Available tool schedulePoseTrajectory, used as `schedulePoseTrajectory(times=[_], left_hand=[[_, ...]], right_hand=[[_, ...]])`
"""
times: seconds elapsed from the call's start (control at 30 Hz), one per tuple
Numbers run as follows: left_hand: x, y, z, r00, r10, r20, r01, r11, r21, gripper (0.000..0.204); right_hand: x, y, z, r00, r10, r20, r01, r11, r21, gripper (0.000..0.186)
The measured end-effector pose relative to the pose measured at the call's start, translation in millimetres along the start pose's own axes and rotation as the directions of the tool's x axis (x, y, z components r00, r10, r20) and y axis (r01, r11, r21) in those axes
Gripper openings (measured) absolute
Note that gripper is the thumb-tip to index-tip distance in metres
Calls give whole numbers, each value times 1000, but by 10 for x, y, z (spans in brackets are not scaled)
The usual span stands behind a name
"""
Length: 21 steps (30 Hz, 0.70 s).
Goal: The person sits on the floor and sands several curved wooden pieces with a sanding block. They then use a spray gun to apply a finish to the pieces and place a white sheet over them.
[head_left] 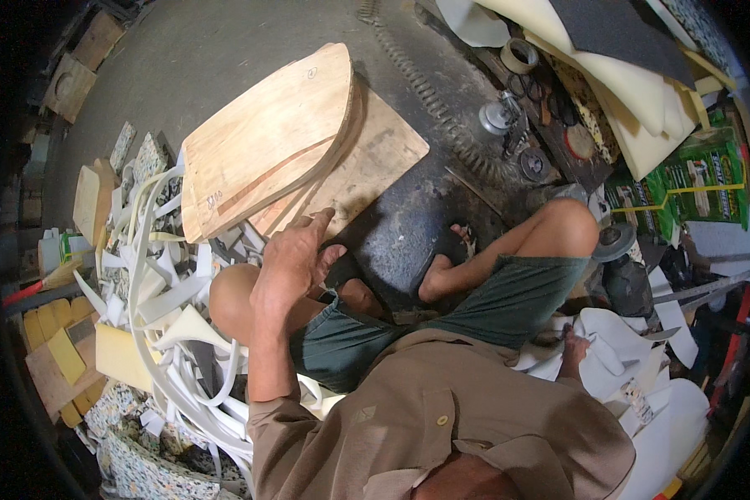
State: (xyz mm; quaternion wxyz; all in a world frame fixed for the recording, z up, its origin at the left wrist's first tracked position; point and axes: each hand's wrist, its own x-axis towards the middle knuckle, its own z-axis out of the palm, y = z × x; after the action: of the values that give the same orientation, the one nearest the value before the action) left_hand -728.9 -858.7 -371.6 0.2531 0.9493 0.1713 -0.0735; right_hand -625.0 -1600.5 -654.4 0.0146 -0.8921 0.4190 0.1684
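My left hand (pixel 296 258) is held over my left knee, its fingers stretched out and the thumb apart, with nothing in it. Just beyond the fingertips lies a stack of pale plywood panels (pixel 262 142) with one curved edge and small handwritten marks. A squarer plywood board (pixel 383 146) with dark smudges sticks out from under them. Off to my right side, my right hand (pixel 573 352) rests against crumpled white sheets (pixel 604 333). Its fingers are partly hidden, so I cannot see whether it grips them.
White foam strips and offcuts (pixel 175 292) heap up at my left, beside speckled foam blocks (pixel 154 454). A coiled air hose (pixel 417 92) crosses the dark floor to a spray gun (pixel 498 117). Tape roll (pixel 519 56), scissors, cream foam sheets (pixel 617 75) and green packets (pixel 704 179) sit at right.
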Motion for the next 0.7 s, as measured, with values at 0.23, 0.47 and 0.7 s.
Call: schedulePoseTrajectory(times=[0.23, 0.47, 0.7], left_hand=[[-24, -17, 9, 1000, 9, -21, -9, 1000, -1, 50], [-9, -43, 12, 1000, 24, -14, -24, 999, -21, 51], [-9, -36, 4, 997, -63, 42, 62, 998, 22, 52]], right_hand=[[71, -7, 37, 999, -38, 6, 38, 998, -46, 103], [-111, -181, -86, 994, 108, -19, -108, 994, -32, 102], [-338, -281, -205, 996, 92, -15, -93, 994, -60, 113]])
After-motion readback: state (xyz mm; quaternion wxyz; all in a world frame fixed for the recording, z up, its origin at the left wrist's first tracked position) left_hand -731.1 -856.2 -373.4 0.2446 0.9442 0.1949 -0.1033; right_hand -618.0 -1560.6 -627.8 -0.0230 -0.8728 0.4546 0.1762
